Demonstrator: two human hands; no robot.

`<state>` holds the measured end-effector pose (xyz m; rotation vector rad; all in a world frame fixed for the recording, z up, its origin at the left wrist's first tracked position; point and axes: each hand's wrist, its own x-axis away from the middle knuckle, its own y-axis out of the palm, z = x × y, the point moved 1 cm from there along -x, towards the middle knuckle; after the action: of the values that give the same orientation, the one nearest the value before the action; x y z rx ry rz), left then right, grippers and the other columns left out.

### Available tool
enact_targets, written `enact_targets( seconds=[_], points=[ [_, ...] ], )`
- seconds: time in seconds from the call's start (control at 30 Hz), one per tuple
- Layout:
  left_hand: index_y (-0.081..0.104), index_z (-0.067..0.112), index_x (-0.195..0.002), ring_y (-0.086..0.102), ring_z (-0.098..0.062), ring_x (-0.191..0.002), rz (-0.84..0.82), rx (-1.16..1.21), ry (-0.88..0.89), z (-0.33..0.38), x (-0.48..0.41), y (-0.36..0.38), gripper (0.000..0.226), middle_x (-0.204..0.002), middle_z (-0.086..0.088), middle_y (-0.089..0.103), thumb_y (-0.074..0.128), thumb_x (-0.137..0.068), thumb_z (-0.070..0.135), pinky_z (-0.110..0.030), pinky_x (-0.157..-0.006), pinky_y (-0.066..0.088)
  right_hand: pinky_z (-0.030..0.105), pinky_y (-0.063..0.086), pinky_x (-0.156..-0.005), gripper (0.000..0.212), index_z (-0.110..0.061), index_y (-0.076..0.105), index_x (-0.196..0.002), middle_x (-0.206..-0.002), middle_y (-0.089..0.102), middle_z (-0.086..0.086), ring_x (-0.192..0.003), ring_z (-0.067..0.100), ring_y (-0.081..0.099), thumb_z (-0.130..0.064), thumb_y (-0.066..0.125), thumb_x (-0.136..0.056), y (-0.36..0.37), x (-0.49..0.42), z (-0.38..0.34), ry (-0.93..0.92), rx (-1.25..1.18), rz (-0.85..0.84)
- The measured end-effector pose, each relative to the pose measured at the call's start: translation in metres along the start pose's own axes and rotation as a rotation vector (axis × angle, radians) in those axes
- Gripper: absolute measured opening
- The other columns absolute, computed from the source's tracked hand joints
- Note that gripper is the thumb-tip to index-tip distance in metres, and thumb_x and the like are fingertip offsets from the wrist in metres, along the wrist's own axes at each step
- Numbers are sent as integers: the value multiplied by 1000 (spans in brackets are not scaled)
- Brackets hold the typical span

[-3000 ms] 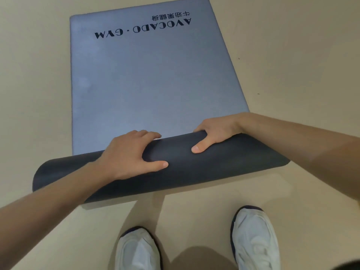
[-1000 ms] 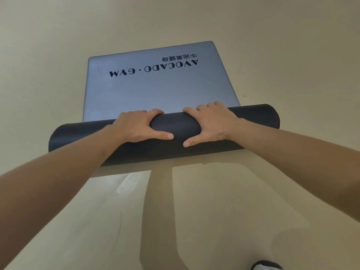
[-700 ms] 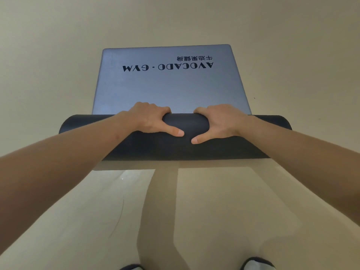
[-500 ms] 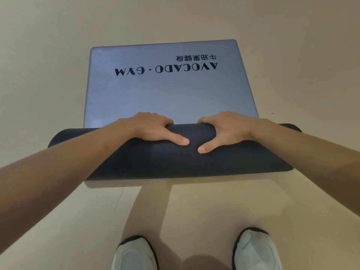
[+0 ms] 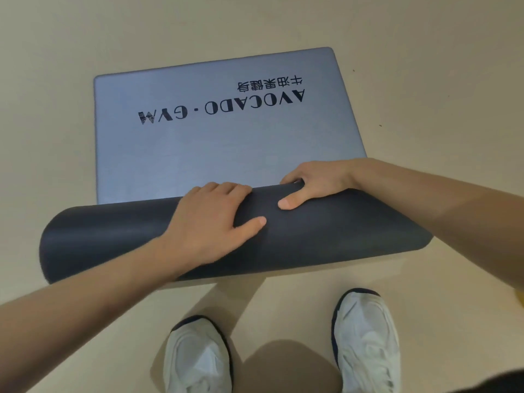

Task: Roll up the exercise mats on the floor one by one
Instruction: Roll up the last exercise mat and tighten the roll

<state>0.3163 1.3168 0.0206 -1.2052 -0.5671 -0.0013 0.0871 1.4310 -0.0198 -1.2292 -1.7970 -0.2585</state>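
Half a second on, the left hand (image 5: 209,222) has slipped back from beside the right hand (image 5: 314,185) onto the near face of the roll (image 5: 354,236), and the thumbs no longer point at each other. From my station I see the blue-grey exercise mat (image 5: 226,160) lying on the beige floor (image 5: 85,38), its near part wound into a thick dark roll and its far part flat.

The left hand is spread open – palm pressed on the roll, fingers laid over the crest, thumb stretched out along the dark surface. The right hand sits further over, clamped on the roll: its fingers curl down into the seam where the roll meets the flat mat, and its thumb rests on top. Both hands are near the middle of the roll, close together but not touching.

Black lettering (image 5: 221,109) reading AVOCADO · GYM runs upside down near the mat's far end. Two white sneakers – left (image 5: 198,361) and right (image 5: 365,336) – stand on the floor just behind the roll.
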Motion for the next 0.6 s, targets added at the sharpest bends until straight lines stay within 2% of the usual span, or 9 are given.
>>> enact_targets(
  seconds=[0.1, 0.2, 0.3, 0.37, 0.47, 0.53, 0.6],
  points=[
    [49, 19, -150, 46, -33, -142, 165, -59, 74, 16, 22, 21, 81, -156, -8, 49, 36, -90, 70, -50, -115, 37, 32, 52, -94, 80, -39, 58, -138, -113, 65, -15, -104, 7, 66, -84, 57, -72, -8, -3, -2, 19, 74, 55],
    [36, 11, -158, 34, -42, -149, 143, -202, 104, 16, 29, 41, 88, -163, -18, 36, 36, -94, 72, -60, -120, 29, 33, 49, -96, 87, -39, 49, -147, -116, 62, -9, -103, 8, 62, -84, 54, -72, -13, -6, -5, 34, 134, 68],
    [31, 8, -160, 33, -45, -148, 117, -282, 160, 8, 18, 42, 93, -162, -23, 35, 27, -97, 77, -62, -119, 28, 35, 46, -101, 91, -39, 48, -148, -123, 61, -5, -110, 14, 59, -87, 48, -71, -13, -5, -2, 58, 172, 140],
    [33, 11, -159, 37, -42, -147, 113, -263, 157, 2, 4, 32, 93, -161, -20, 38, 23, -96, 79, -59, -120, 29, 35, 44, -97, 85, -36, 50, -147, -126, 62, -6, -111, 15, 57, -86, 43, -79, -14, -2, 1, 70, 227, 284],
    [33, 20, -158, 43, -31, -143, 90, -186, 148, -6, -21, 10, 92, -159, -8, 43, 16, -93, 83, -49, -120, 31, 36, 45, -93, 65, -30, 55, -144, -130, 64, -3, -112, 17, 58, -72, 43, -95, -12, 4, 0, -34, 347, 592],
    [32, 29, -157, 47, -24, -138, 37, -101, 135, -15, -40, -6, 91, -157, 1, 45, 13, -89, 86, -44, -115, 35, 39, 46, -95, 64, -26, 59, -140, -129, 64, -1, -116, 20, 59, -69, 38, -97, -6, 9, -4, -119, 375, 728],
    [33, 34, -156, 51, -21, -133, -34, -21, 118, -23, -59, -20, 91, -153, 6, 49, 12, -85, 88, -43, -107, 40, 41, 47, -92, 65, -21, 62, -136, -126, 66, 1, -110, 24, 60, -66, 35, -97, 3, 13, -11, -200, 458, 818]
  ],
)
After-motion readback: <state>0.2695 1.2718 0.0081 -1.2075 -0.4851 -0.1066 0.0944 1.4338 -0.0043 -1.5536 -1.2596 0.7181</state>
